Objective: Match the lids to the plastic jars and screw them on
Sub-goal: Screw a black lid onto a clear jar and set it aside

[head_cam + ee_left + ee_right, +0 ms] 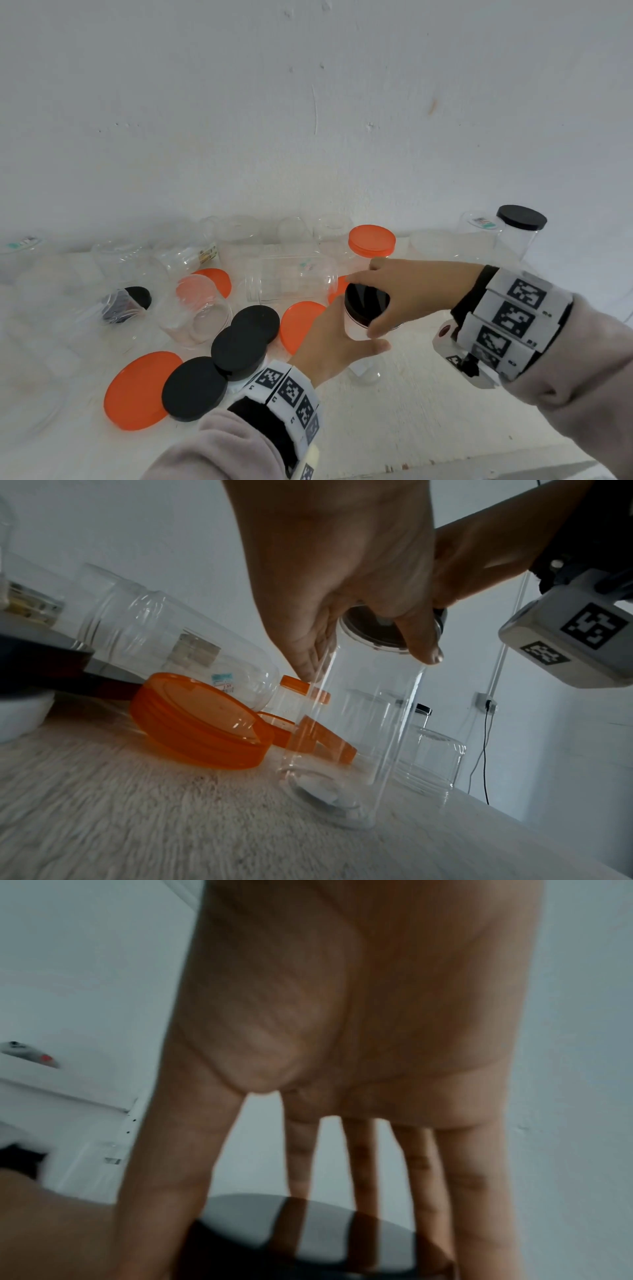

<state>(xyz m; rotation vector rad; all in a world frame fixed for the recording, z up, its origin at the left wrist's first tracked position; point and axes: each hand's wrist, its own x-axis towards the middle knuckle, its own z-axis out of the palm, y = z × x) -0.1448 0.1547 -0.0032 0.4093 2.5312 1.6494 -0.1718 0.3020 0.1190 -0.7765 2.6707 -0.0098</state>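
Note:
A tall clear plastic jar (364,363) stands upright on the white table (428,411), with a black lid (361,296) on its mouth. My left hand (346,337) grips the jar's upper wall, thumb towards me. My right hand (368,305) comes in from the right and holds the lid's rim between thumb and fingers. In the left wrist view the jar (352,737) is seen from low down, its lid (369,631) under my left hand (365,661). The right wrist view shows my fingers (363,1177) spread down onto the lid (308,1237).
Loose black lids (193,389) and orange lids (140,389) lie left of the jar. Several open clear jars (291,279) lie on their sides behind. A jar with an orange lid (371,240) and one with a black lid (520,219) stand at the back.

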